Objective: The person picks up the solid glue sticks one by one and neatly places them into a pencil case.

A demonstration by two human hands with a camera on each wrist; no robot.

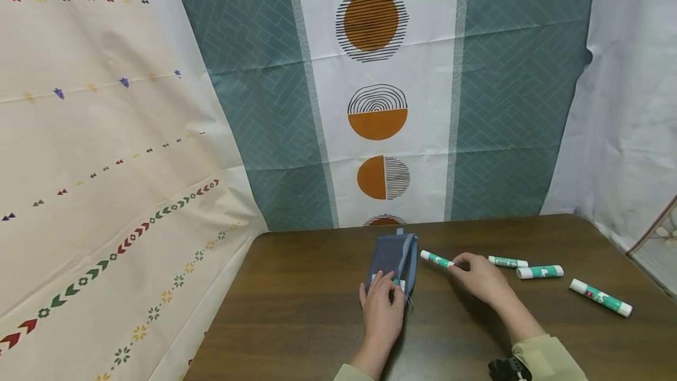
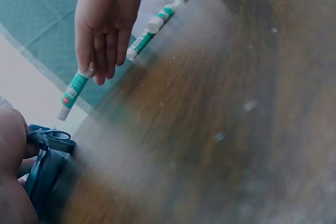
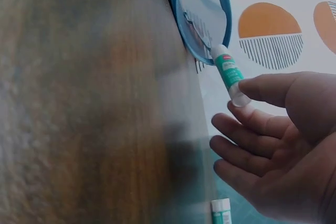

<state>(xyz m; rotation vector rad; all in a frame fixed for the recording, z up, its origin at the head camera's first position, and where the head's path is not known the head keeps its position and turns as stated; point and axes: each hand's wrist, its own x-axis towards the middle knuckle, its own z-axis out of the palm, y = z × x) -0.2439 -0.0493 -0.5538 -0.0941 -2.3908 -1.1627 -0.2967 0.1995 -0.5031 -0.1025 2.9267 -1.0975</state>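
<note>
A blue-grey zip pouch [image 1: 390, 253] lies on the table, its zipped side gaping in the right wrist view, where the mouth's blue edge [image 3: 228, 11] shows. My left hand [image 1: 383, 313] grips the near part of the pouch; a bit of green and white shows by its fingers, too covered to identify. Between thumb and forefinger, my right hand [image 1: 483, 280] pinches one end of a green-and-white glue stick [image 1: 436, 260]. The stick's free end points left at the pouch. In the right wrist view that end [image 3: 218, 51] appears at the pouch's mouth; the other fingers are loosely bent.
Two glue sticks [image 1: 508, 262] [image 1: 540, 272] lie close together right of my right hand. Another glue stick [image 1: 601, 297] lies farther right. Behind the wooden table [image 1: 296, 310] hangs a patterned curtain [image 1: 378, 75]; a cream cloth [image 1: 121, 193] hangs on the left.
</note>
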